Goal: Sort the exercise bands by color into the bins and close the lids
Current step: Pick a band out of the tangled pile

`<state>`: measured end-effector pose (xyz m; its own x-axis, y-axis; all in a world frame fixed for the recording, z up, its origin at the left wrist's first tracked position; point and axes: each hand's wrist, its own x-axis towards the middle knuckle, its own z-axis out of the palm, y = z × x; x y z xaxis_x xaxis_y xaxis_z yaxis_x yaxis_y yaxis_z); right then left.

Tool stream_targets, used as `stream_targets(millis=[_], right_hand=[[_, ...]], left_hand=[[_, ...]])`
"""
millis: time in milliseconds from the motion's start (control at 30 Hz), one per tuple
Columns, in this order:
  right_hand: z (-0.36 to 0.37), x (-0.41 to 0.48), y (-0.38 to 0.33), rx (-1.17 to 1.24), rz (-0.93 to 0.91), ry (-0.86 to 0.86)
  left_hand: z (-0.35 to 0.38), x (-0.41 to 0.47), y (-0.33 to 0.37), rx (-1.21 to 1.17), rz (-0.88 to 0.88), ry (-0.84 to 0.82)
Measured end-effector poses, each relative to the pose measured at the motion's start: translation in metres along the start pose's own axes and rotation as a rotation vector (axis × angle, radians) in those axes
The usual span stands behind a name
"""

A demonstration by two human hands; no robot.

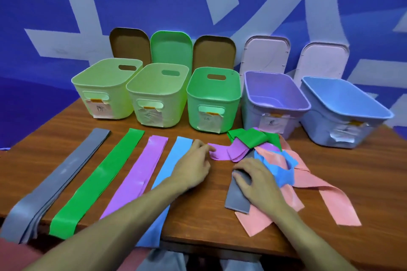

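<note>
On brown wooden desk (209, 215), tangled pile of flat rubber exercise bands (284, 160) sits before open plastic bins (213, 97). Left hand (193, 167) at crumpled purple band (222, 153), grip unclear; right hand (255, 178) flat on folded grey band (236, 199). Risk: pulling purple drags the tangle w/ it.

The wooden desk (202, 215) bears five open bins (211, 103) along 12 o'clock, four flat bands (97, 182) side by side toward 9 o'clock, and a tangled band pile (264, 149) toward 3 o'clock.

Left forearm (123, 222), right forearm (308, 233) bare, reaching forward. Left hand (193, 165) — knuckles up, fingers curled, grip unclear. Right hand (257, 180) — palm down, fingers spread flat.
</note>
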<state>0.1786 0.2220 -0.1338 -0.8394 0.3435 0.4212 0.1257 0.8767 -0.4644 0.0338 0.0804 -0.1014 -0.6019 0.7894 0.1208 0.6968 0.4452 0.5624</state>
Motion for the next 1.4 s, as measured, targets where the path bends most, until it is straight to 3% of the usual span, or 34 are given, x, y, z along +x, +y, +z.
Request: stream_targets(millis=[167,300,500,633,867,1133,1400], right_hand=[[0.000,0.001,0.002,0.015,0.005,0.030],[-0.001,0.000,0.001,0.018,0.007,0.038],[-0.004,-0.003,-0.005,0.107,0.119,0.052],[-0.011,-0.003,-0.016,0.120,0.182,0.019],[-0.032,0.031,-0.044,0.170,0.274,-0.024],[-0.076,0.075,-0.099,0.029,0.028,0.082],[-0.090,0.102,-0.135,0.271,0.040,0.192]], left_hand=[[0.008,0.026,-0.004,0.193,0.016,-0.004],[0.005,0.029,0.000,0.206,0.046,0.070],[-0.021,0.012,0.014,-0.034,0.075,0.192],[-0.050,-0.007,0.028,-0.427,0.079,0.167],[-0.086,-0.004,0.040,-0.438,0.112,0.242],[-0.132,0.016,0.078,-0.302,0.266,0.365],[-0.168,0.016,0.088,-0.422,0.259,0.529]])
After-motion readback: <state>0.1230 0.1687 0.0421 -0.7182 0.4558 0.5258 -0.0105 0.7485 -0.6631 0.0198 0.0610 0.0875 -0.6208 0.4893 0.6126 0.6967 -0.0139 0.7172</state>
